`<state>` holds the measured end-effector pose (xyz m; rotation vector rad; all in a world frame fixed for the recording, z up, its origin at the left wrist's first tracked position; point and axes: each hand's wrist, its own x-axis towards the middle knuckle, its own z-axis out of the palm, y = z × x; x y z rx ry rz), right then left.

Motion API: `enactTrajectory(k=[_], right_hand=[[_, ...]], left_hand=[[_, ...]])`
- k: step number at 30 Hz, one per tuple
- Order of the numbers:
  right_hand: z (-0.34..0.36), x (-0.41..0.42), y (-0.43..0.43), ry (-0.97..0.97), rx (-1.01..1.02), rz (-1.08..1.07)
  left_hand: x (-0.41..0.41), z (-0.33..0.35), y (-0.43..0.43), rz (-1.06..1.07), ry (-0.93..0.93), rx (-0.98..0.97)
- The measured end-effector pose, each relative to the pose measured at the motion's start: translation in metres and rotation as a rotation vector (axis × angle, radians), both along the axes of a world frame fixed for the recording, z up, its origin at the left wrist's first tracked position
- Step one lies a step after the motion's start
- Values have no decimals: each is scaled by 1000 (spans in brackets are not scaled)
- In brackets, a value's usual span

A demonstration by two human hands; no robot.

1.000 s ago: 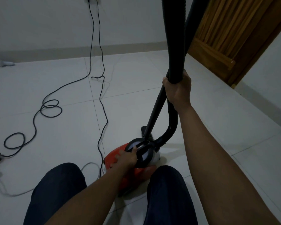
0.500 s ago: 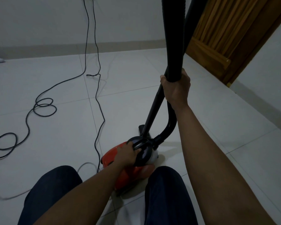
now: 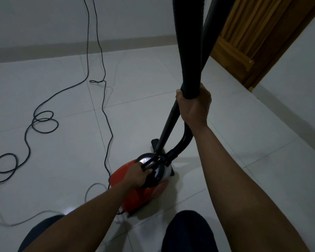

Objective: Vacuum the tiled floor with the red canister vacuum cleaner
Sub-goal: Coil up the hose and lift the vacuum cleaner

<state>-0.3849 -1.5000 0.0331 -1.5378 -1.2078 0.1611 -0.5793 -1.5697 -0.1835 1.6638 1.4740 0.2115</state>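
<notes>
So the left hand (image 3: 137, 176) has slid onto the handle (image 3: 153, 162) of the red vacuum (image 3: 144, 197), fingers curled round it. The right hand (image 3: 194, 106) grips the black hose (image 3: 187, 42). Vacuum's on the tiled floor (image 3: 62, 88), near centre.

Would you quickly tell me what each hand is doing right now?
Left hand: gripping the black handle on the red canister vacuum.
Right hand: gripping the black hose.
</notes>
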Motion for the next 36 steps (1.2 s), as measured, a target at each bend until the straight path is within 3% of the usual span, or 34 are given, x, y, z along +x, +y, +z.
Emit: enactTrajectory(k=[3, 8, 16, 20, 28, 36], right_hand=[[52, 10, 7, 59, -11, 21], [188, 33, 36, 171, -17, 70], [463, 70, 93, 82, -24, 77], [550, 91, 122, 122, -55, 98], [649, 137, 232, 109, -13, 84], [688, 196, 370, 47, 39, 40]], left_hand=[[3, 51, 0, 38, -31, 6], [21, 197, 15, 53, -96, 63], [62, 467, 66, 130, -106, 81], [82, 551, 109, 163, -120, 100], [130, 636, 247, 223, -141, 153], [196, 677, 403, 251, -152, 192]])
